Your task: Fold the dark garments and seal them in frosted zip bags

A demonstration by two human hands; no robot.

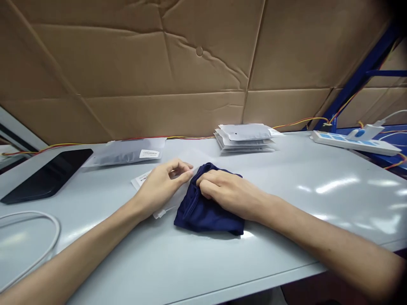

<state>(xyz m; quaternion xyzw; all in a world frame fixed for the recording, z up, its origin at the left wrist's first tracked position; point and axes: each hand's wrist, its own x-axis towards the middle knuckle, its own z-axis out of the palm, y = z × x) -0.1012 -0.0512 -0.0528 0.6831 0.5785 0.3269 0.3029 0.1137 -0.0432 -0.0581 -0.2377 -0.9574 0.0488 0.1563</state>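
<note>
A folded navy-blue cloth [210,214] lies at the middle of the grey table [152,262]. My right hand [230,190] rests over it, fingers curled and gripping its upper part. Just left of the cloth, my left hand [162,184] pinches the edge of a translucent plastic bag [179,192] between thumb and fingers. The bag lies partly beneath that hand and reaches up to the cloth's left side. A white label [139,181] with dark print shows past the back of my left hand.
Behind are a stack of packed bags [244,137] and a labelled bag [127,152]. A black tablet [47,176] and white cable [55,228] lie left. At the back right sits a power strip [356,143]. Cardboard [203,67] stands behind the table.
</note>
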